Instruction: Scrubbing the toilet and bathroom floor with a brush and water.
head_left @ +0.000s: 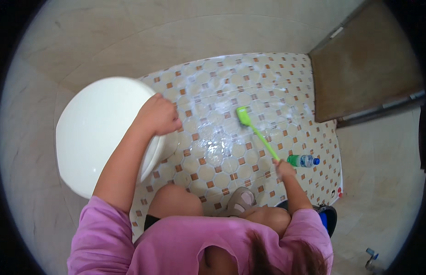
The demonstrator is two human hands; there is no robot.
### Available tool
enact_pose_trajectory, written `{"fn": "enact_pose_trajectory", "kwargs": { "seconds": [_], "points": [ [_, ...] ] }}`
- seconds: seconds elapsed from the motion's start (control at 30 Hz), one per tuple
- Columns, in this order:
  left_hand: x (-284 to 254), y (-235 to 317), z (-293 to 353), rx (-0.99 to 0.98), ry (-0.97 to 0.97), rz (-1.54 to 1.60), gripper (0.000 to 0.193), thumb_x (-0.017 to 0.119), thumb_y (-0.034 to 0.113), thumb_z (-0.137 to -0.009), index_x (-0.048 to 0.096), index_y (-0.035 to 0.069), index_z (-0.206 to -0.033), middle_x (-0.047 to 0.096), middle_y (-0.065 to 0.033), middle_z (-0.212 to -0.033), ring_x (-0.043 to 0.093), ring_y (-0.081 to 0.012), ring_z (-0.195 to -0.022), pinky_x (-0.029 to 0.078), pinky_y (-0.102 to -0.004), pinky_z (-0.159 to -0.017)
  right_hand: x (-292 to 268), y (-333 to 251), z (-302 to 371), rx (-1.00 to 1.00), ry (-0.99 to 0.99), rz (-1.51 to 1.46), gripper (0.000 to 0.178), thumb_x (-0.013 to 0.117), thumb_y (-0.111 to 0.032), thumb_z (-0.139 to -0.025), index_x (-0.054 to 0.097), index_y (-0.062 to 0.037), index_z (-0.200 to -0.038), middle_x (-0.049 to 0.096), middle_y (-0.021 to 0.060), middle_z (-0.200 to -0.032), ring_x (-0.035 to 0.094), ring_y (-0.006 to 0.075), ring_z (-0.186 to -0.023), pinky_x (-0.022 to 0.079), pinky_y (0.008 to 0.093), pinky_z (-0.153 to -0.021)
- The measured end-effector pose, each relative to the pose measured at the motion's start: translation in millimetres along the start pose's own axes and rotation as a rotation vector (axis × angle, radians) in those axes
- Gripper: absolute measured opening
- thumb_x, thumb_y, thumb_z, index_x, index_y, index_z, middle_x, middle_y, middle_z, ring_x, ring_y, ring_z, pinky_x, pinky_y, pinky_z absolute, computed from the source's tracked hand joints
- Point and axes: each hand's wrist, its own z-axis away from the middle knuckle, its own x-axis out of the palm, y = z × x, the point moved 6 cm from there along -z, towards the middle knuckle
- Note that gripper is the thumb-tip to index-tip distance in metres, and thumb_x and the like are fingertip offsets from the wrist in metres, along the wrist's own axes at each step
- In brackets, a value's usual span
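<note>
My right hand [285,169] is closed around the handle end of a bright green long-handled scrub brush [263,139]. The brush head rests on the wet, patterned tile floor [208,170], where soapy white streaks and a shiny puddle show. To the left stands a white toilet [100,133] with its lid down. My left hand [160,115] lies at the lid's right edge with its fingers curled in, and no object shows in it. A clear bottle [304,161] with a green part and a blue cap lies on the floor just right of my right hand.
A brown door [364,64] stands at the far right. A dark bucket [331,217] with something blue in it is beside my right arm. A small tap [371,257] sticks out from the wall at the lower right. My shoe [242,200] is on the tiles.
</note>
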Motion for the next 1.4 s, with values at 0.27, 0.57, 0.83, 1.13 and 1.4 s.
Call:
{"fn": "enact_pose_trajectory", "kwargs": {
  "seconds": [0.27,0.57,0.83,1.13,1.4],
  "points": [
    [-1,-1,-9,-0.048,0.002,0.067,0.02,0.052,0.024,-0.058,0.058,0.007,-0.051,0.054,-0.0117,-0.055,0.05,-0.0282,-0.059,0.039,-0.0334,-0.071,-6,7,-82,0.058,0.171,-0.279,0.051,0.03,-0.041,-0.083,0.054,0.0031,-0.084,0.054,0.0244,-0.085,0.051,0.0388,-0.084,0.04,0.0442,-0.074],
    [-2,-4,-10,-0.105,0.005,0.085,0.017,0.051,0.019,-0.056,0.055,0.006,-0.047,0.054,-0.0112,-0.053,0.049,-0.0267,-0.055,0.04,-0.0319,-0.065,-51,20,-131,0.242,0.179,-0.321,0.047,0.031,-0.04,-0.082,0.055,-0.0002,-0.087,0.055,0.022,-0.089,0.054,0.034,-0.085,0.043,0.0408,-0.073],
    [-5,-2,-14,-0.018,0.031,0.061,0.02,0.049,0.022,-0.057,0.057,0.005,-0.049,0.054,-0.01,-0.054,0.05,-0.0247,-0.054,0.038,-0.0303,-0.07,-77,-5,-155,0.112,0.131,-0.199,0.047,0.031,-0.041,-0.082,0.055,-0.0014,-0.091,0.055,0.0199,-0.093,0.053,0.0333,-0.088,0.041,0.0423,-0.075],
    [-7,-7,-12,-0.096,-0.03,0.055,0.02,0.049,0.024,-0.055,0.056,0.007,-0.047,0.052,-0.0101,-0.052,0.05,-0.024,-0.054,0.037,-0.0315,-0.069,-87,-91,-148,-0.271,0.039,0.041,0.047,0.03,-0.041,-0.082,0.053,-0.0005,-0.09,0.055,0.0208,-0.09,0.054,0.0349,-0.085,0.042,0.0433,-0.074],
    [-6,-3,-18,0.014,0.118,0.101,0.014,0.049,0.017,-0.048,0.046,0.008,-0.038,0.047,-0.0028,-0.044,0.046,-0.0209,-0.048,0.037,-0.0303,-0.058,-101,-69,-280,-0.15,0.199,-0.297,0.049,0.03,-0.039,-0.082,0.055,0.003,-0.084,0.055,0.0235,-0.085,0.053,0.0352,-0.084,0.042,0.0414,-0.074]
  ]
}}
